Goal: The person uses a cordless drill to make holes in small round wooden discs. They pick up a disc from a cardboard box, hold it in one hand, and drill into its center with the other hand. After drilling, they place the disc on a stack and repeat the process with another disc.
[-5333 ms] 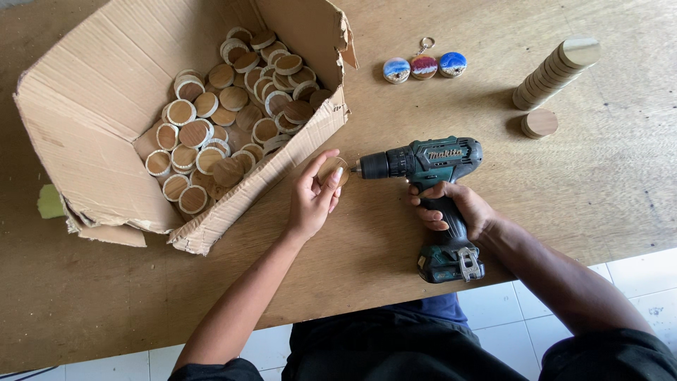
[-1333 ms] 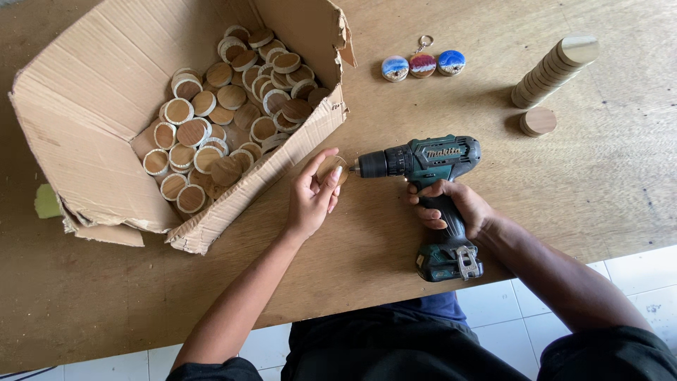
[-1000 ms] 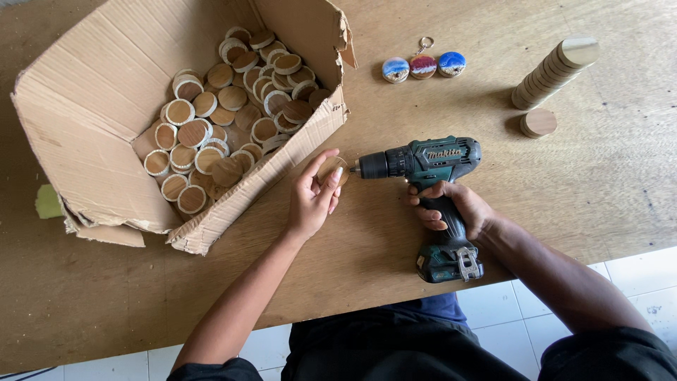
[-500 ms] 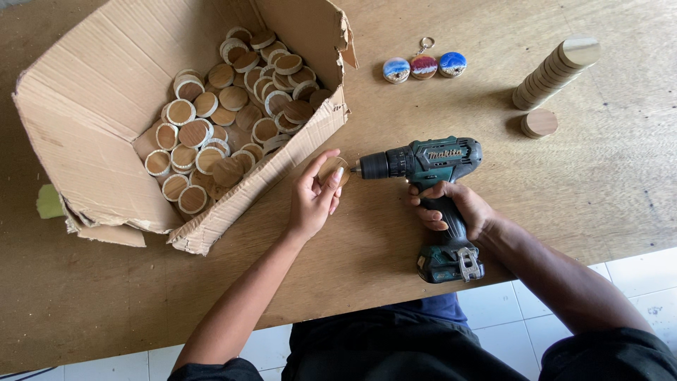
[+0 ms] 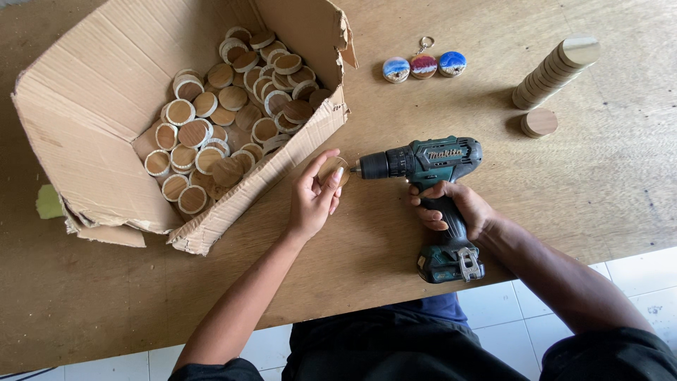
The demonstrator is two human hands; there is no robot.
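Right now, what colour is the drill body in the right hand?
Dark teal-green with black chuck and grip: the cordless drill, held by the right hand, head view.

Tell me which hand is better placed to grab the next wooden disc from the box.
Left, probably. The left hand sits right beside the cardboard box and pinches only a wooden disc. The right hand is farther away, its grip wrapped around the cordless drill.

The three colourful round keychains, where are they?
In the head view, the three keychains lie in a row on the wooden table, at the top middle, between the cardboard box and the tall stack of wooden discs.
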